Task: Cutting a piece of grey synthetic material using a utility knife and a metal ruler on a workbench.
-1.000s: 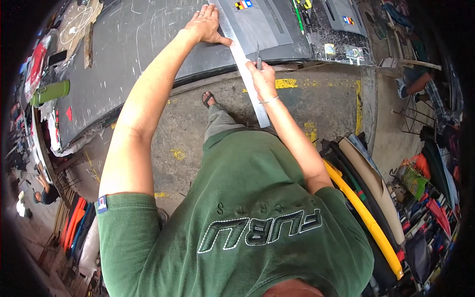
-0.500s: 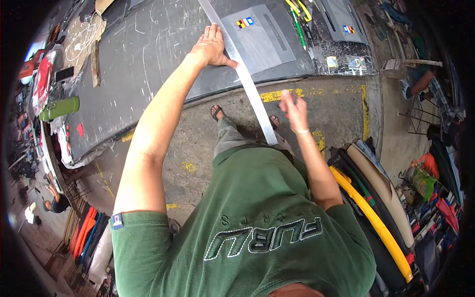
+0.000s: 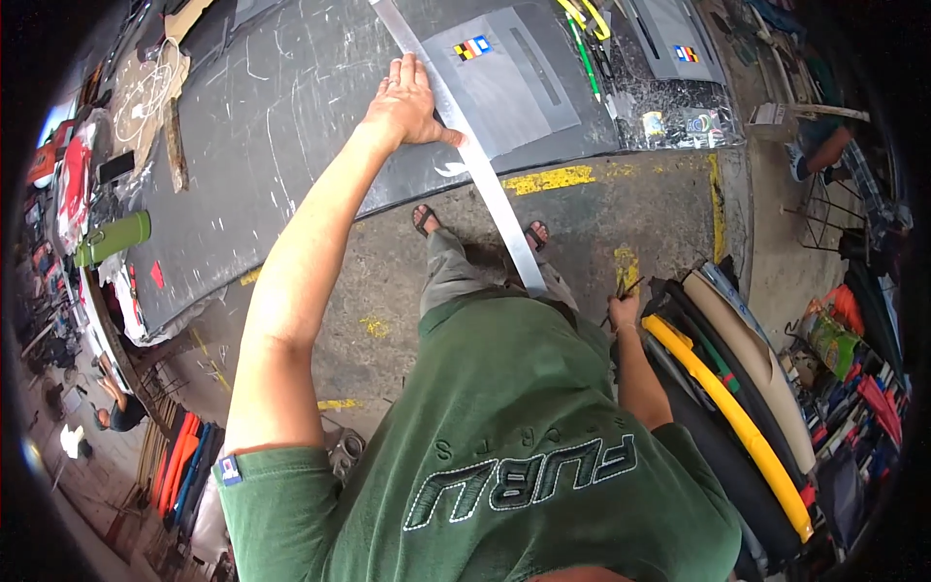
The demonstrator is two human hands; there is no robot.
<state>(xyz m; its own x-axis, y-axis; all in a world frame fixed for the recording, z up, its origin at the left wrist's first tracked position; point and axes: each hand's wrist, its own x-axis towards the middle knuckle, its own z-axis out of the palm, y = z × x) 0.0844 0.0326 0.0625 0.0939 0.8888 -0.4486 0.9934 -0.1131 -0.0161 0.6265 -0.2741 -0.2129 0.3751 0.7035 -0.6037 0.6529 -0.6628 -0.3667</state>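
Observation:
My left hand lies flat on the dark worktable, fingers stretched out. Its thumb rests on a long metal straightedge, and the fingertips lie along its left side. The straightedge slants across a grey fabric panel and juts over the table's front edge down to my waist. On the panel are a small coloured flag patch and a dark slot. Down by my right hip, my right hand is closed around a thin dark tool, too small to name for sure.
Rolls of material, one a yellow roll, stand at my right. A second grey panel and a green pencil lie at the table's far right. A green bottle and a phone are at the left.
My right hand has dropped from beside the straightedge to near the rolls and now holds a thin dark tool. My left hand has stayed on the straightedge. A small white curl shows beside it.

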